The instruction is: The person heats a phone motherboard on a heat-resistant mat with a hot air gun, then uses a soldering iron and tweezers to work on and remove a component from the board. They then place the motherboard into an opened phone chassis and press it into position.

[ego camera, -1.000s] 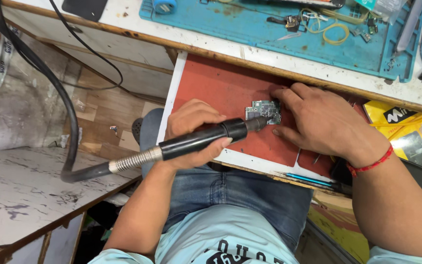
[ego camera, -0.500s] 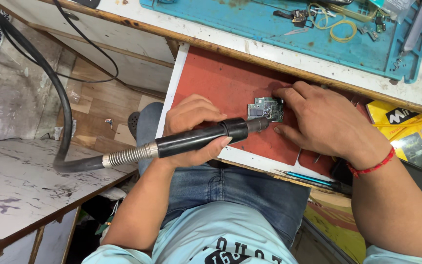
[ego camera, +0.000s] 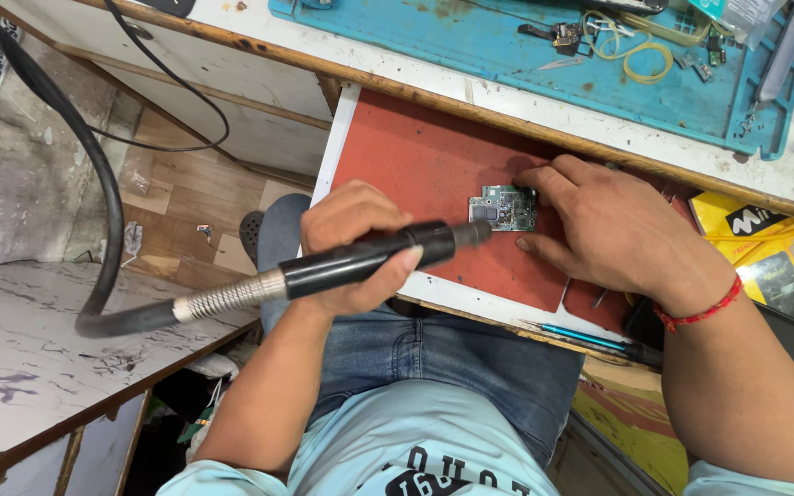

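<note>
Fingers point(ego camera: 360, 220) of left hand point(ego camera: 356, 243) wrapped tight on black hot-air handpiece point(ego camera: 369, 262), long axis pointing right, nozzle just beside small circuit board point(ego camera: 504, 207) on red mat point(ego camera: 415, 161); right hand point(ego camera: 613, 230) fingers spread, pinning board's right edge.

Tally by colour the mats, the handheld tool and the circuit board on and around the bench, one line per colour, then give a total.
Red: 1, the red mat under the circuit board
Blue: 1, the blue mat on the bench top
Black: 1, the black tool in the left hand
Green: 1, the circuit board touched by the right hand
Total: 4
</note>
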A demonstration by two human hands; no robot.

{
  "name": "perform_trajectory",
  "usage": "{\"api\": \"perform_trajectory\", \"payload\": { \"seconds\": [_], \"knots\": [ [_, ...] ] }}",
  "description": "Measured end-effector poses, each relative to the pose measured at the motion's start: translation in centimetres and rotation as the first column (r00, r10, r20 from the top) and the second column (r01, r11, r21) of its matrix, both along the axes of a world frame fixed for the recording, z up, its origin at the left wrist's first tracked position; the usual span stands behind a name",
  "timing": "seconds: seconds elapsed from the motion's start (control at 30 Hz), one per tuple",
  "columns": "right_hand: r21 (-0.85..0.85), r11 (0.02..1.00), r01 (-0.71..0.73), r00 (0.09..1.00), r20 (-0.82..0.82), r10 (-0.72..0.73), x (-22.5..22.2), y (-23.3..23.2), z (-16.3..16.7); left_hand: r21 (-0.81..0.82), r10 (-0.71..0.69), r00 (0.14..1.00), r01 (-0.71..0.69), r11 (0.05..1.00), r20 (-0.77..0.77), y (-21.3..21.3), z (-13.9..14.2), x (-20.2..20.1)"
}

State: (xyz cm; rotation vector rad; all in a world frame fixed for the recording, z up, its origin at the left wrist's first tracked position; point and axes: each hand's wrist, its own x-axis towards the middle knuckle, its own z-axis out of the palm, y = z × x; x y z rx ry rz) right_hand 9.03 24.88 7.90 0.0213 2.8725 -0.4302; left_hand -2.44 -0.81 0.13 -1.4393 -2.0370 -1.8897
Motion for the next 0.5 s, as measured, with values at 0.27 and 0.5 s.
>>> {"api": "perform_trajectory", "payload": {
  "seconds": [0.27,0.5],
  "knots": [
    [-0.002,1.000,-0.001,1.000,-0.009,0.001,-0.05,0.03,-0.08,0.021,0.013,0.999,-0.014,1.000,0.032,0.39,-0.06,-0.09],
    [-0.011,1.000,-0.007,1.000,-0.031,0.006,-0.03,-0.04,-0.13,-0.041,0.000,1.000,0.002,0.999,0.028,0.14,-0.08,-0.07]
  ]
}}
